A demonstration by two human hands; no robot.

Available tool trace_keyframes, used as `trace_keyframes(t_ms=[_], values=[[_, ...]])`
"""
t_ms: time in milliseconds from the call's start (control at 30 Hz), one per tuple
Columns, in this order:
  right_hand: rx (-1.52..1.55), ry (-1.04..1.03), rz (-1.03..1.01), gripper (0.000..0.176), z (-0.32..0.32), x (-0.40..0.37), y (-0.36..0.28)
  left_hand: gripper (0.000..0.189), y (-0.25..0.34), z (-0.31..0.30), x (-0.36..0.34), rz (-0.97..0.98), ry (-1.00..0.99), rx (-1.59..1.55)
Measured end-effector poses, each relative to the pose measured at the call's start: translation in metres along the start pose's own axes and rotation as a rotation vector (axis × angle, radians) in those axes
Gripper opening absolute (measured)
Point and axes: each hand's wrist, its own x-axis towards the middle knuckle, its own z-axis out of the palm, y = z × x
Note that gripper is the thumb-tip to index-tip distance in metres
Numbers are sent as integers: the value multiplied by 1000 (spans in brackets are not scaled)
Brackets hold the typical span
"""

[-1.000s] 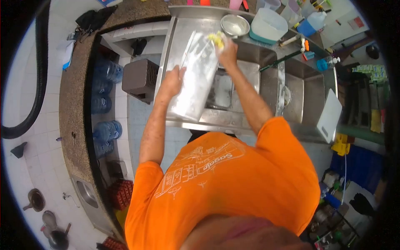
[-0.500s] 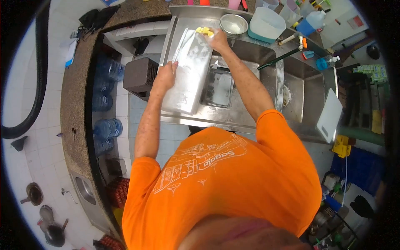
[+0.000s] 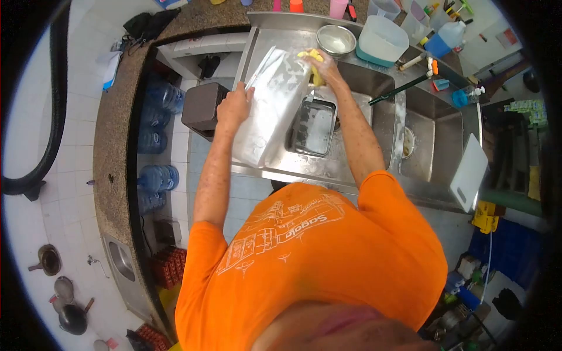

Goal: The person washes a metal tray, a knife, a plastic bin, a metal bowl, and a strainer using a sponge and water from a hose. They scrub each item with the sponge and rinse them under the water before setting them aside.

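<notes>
A long metal tray with patches of suds on it lies tilted over the left part of the steel sink. My left hand grips its left edge, fingers curled over the rim. At the tray's far right corner, my right hand is closed on a yellow cloth, part of which hangs down beside the tray. Right of the tray, a rectangular clear-looking container sits in the sink basin.
A metal bowl and a white-and-teal tub stand behind the sink. A green-handled tool crosses the divider. A white cutting board leans at the right edge. Left stands a dark brown block.
My right hand and the yellow cloth have moved to the tray's right corner, with the cloth now hanging down. The tray is tilted more. The whole view has shifted slightly.
</notes>
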Motion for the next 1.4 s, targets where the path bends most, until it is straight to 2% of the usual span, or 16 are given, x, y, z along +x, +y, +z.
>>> trace_keyframes(t_ms=[67, 100, 167, 200, 233, 300, 367, 433, 533, 667, 900, 1000, 1033, 1100, 1200, 1400], values=[[-433, -474, -233, 53, -11, 2, -17, 44, 7, 6, 7, -21, 19, 58], [-436, -476, -229, 53, -12, 4, -27, 44, 9, 8, 6, -24, 15, 55], [-805, -503, -104, 58, -10, 8, -48, 45, 14, 8, 6, -46, 50, 32], [-884, -546, -240, 62, -11, 18, -42, 45, 14, 9, 8, -48, 46, 27], [-890, -551, -232, 62, -10, 20, -46, 46, 13, 10, 9, -43, 70, 26], [-847, -688, -227, 42, -9, 24, -55, 47, 12, 11, 7, -45, 87, 14], [-892, -700, -242, 40, -20, 28, -41, 51, 14, 4, 7, -102, -11, 0], [-392, -764, -7, 36, -28, 28, -39, 51, 12, 4, 9, -113, -4, -24], [-682, -725, -24, 33, -16, 11, -55, 51, 11, 6, 4, -86, 54, -10], [-820, -764, -120, 58, -12, 29, -47, 52, 11, 8, 7, -59, 60, -19], [-712, -747, -17, 42, -20, 25, -47, 52, 4, 12, 9, -42, 64, -7], [-377, -621, 319, 35, -15, 10, -55, 52, 0, 14, 8, -17, 96, -6], [-387, -625, 324, 35, -14, 8, -55, 52, 0, 14, 7, -23, 92, -15], [-644, -762, 50, 36, -10, 6, -53, 52, -1, 13, 8, -16, 78, -59], [-662, -782, 23, 37, -15, 23, -41, 52, 1, 11, 5, -18, 108, -36], [-269, -625, 312, 38, -30, 8, -45, 53, -4, 11, 7, -10, 87, -26]])
